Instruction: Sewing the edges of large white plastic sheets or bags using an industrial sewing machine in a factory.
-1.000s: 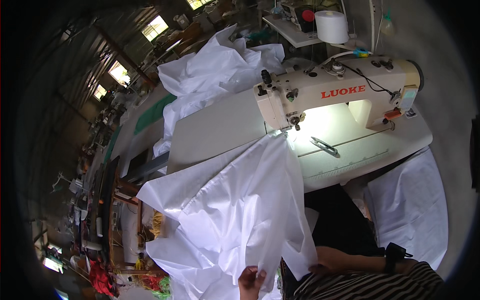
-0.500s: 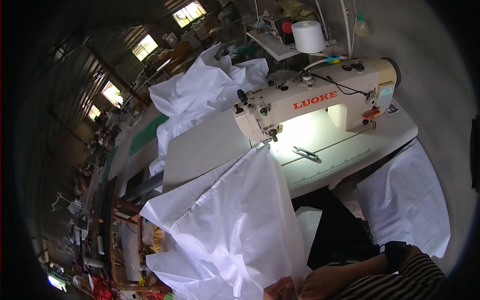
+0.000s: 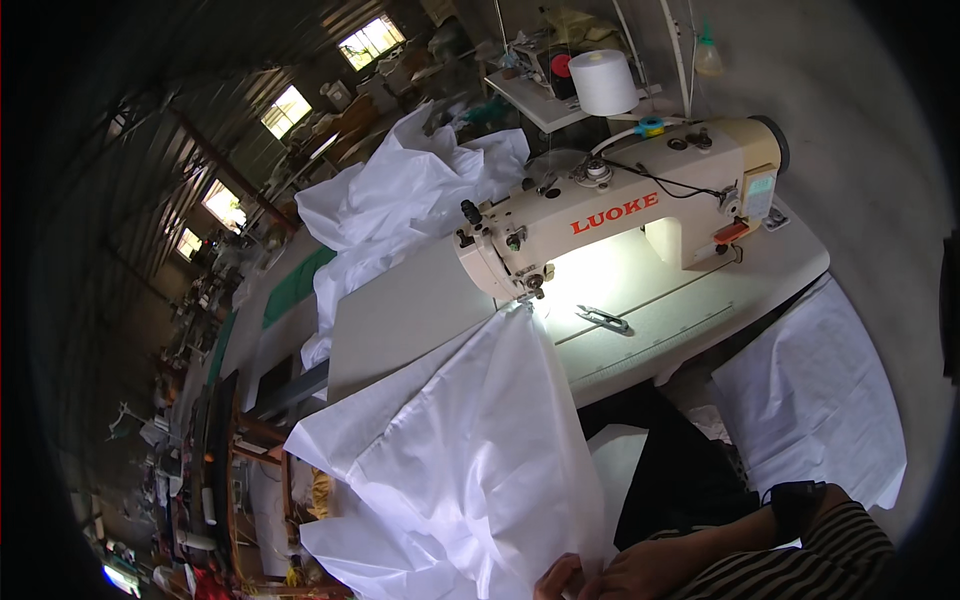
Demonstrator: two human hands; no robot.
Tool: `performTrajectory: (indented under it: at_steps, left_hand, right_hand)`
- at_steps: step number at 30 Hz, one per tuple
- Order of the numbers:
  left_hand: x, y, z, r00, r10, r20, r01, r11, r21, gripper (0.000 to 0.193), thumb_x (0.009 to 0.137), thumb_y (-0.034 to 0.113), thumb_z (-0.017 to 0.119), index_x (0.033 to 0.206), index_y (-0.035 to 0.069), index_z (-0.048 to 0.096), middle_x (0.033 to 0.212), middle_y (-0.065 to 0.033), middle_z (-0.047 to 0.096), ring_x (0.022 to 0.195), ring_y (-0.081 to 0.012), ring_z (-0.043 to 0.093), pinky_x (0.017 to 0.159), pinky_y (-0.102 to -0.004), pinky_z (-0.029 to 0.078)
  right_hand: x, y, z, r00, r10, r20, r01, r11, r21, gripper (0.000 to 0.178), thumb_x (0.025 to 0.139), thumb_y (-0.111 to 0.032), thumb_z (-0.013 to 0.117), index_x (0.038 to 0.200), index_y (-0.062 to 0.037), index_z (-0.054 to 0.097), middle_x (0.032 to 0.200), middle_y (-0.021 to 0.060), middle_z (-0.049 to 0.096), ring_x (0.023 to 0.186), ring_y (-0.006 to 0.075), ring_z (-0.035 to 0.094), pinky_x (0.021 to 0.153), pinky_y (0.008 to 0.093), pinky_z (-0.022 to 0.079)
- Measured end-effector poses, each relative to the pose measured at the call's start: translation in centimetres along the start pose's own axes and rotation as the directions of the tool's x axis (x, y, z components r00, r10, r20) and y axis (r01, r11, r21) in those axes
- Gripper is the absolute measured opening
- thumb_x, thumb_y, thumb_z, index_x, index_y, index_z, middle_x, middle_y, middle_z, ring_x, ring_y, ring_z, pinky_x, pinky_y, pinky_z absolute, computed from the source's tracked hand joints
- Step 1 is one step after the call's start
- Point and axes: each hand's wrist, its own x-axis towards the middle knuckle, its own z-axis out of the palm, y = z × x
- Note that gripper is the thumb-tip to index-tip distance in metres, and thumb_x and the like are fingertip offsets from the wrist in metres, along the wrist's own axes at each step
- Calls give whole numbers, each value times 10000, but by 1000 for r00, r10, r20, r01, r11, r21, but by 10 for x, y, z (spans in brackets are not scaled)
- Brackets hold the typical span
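Note:
A large sheet of white, slightly shiny fabric (image 3: 470,440) hangs toward me from the sewing machine (image 3: 640,190), its narrow far end under the needle area. At the lower edge of the picture, my left hand (image 3: 559,578) has its fingers curled at the fabric's near edge. Close beside it my right hand (image 3: 640,572), below a striped sleeve and a black wristband, is closed on the same edge. The fingertips of both hands are partly cut off by the frame. Small thread snips (image 3: 603,320) lie on the lit machine bed.
More white fabric (image 3: 400,180) is heaped behind the machine on the left. Another white piece (image 3: 815,390) hangs at the right below the table edge. A white thread cone (image 3: 604,82) stands at the back. Wooden framing (image 3: 265,445) rises at the lower left.
The whole view has shifted slightly, so the machine sits a little lower and further left. Both hands stay at the fabric's near edge, with only a slight shift.

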Motion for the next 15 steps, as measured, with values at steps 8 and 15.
performTrajectory:
  at_steps: [8, 15]
  left_hand:
    - [36, 3, 2, 949, 77, 306, -178, 931, 319, 241, 755, 23, 658, 984, 46, 587, 883, -177, 634, 651, -350, 620, 544, -417, 514]
    - [72, 6, -11, 690, 304, 657, -628, 703, 334, 161, 795, 89, 647, 947, 84, 593, 822, -123, 580, 665, -345, 604, 571, -442, 494]
  right_hand:
    - [33, 85, 68, 549, 821, 153, -537, 207, 818, 410, 1052, -328, 453, 1252, 9, 571, 1030, 107, 650, 901, 217, 608, 850, 352, 507]
    - [37, 140, 33, 349, 920, -182, -322, 299, 898, 452, 1032, -342, 492, 1303, 20, 508, 835, 57, 661, 641, 171, 605, 586, 317, 509]
